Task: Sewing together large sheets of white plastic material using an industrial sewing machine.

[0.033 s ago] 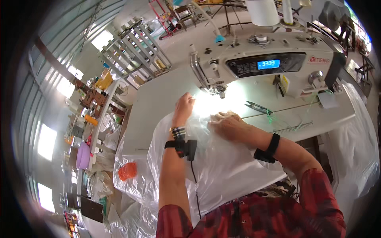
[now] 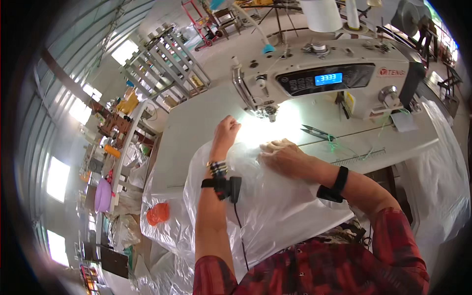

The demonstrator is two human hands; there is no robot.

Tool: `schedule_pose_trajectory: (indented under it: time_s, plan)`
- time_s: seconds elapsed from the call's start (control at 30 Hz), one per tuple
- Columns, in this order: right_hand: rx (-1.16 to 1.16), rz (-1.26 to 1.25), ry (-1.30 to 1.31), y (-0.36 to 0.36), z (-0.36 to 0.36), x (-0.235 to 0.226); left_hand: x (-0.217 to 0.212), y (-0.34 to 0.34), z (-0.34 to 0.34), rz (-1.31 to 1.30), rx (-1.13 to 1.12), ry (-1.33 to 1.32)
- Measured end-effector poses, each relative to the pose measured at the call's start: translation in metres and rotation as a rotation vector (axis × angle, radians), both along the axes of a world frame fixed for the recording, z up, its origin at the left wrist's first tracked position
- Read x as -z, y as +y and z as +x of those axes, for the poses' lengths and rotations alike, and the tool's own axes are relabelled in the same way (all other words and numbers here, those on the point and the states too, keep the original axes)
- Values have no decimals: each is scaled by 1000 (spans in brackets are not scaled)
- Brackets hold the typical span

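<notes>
Under the sewing machine's lit needle area (image 2: 268, 116), my two hands are close to a sheet of clear plastic film (image 2: 246, 179) that drapes over the table's front edge. My left hand (image 2: 226, 132) is pinched closed to the left of the needle; glare hides what its fingertips hold. Lower and to the right, my right hand (image 2: 282, 156) has its fingers bent and closed on the film's upper edge. A pair of thread snips (image 2: 317, 132) lies right of the needle, beside green thread (image 2: 339, 146).
The white sewing machine (image 2: 339, 69) fills the upper right, a large white thread cone (image 2: 320, 15) behind it. An orange bundle (image 2: 158, 214) rests on film at the table's left front. More film (image 2: 437, 162) hangs at the right. A metal rack (image 2: 164, 69) stands beyond.
</notes>
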State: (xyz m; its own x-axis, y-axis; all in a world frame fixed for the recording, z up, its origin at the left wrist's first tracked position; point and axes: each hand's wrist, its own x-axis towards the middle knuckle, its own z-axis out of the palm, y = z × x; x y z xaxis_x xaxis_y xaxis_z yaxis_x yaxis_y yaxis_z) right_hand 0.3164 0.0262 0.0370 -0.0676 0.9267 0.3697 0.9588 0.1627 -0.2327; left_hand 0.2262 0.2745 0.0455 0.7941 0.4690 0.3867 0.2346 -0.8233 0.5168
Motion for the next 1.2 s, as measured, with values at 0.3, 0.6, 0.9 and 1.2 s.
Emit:
schedule_pose_trajectory:
  time_s: [0.3, 0.6, 0.9, 1.2]
  plan:
    - [-131, 274, 165, -82, -7, 3, -99, -106, -55, -501, 191, -242]
    - [200, 705, 660, -75, -46, -61, -136, -150, -57, -401, 298, -289]
    - [212, 626, 783, -60, -47, -67, -143, -162, -63, -463, 324, -288]
    - [169, 635, 1137, -48, -38, -79, -138, -164, -62, -495, 303, -319]
